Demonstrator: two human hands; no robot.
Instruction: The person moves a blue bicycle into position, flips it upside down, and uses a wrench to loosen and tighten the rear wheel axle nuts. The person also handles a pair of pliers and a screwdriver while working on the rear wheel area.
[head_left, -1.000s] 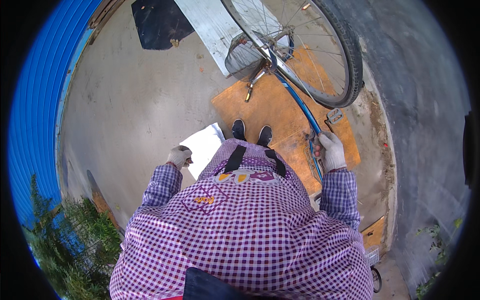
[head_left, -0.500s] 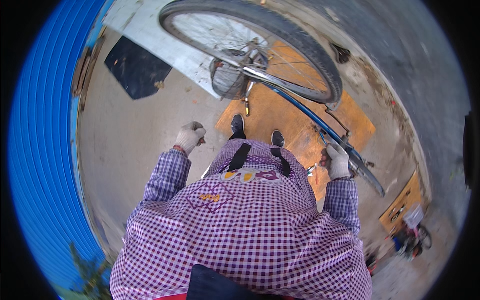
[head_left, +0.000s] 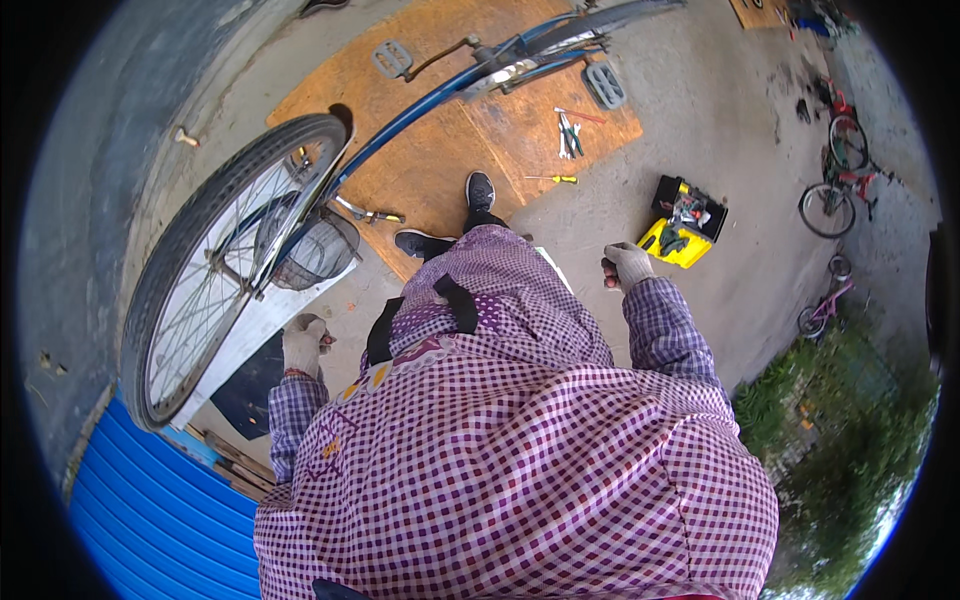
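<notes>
A blue bicycle (head_left: 415, 112) stands upside down at the left and far side. Its front wheel (head_left: 140, 290) rises close to me, above the wire basket (head_left: 318, 250). My left hand (head_left: 303, 345), in a pale fingertip-less glove, hangs right of the wheel with its fingers curled and nothing visible in them. On the other side, my right hand (head_left: 627, 266), gloved alike, is loosely closed, with nothing sticking out of it. A yellow and black toolbox (head_left: 672, 243) lies open just beyond it. Pliers (head_left: 572, 138) and a yellow-handled screwdriver (head_left: 563, 180) lie on the floor ahead.
Brown wooden boards (head_left: 450, 150) lie under the bicycle and one of my shoes. A dark mat (head_left: 245, 385) is beside my left arm. Blue corrugated metal (head_left: 165, 510) stands at the lower left. Another bicycle (head_left: 828, 210) and plants (head_left: 840, 440) are at the right.
I have turned to the right, so the bicycle now lies at my left and the toolbox has come into view. My right hand has moved away from the bicycle frame.
</notes>
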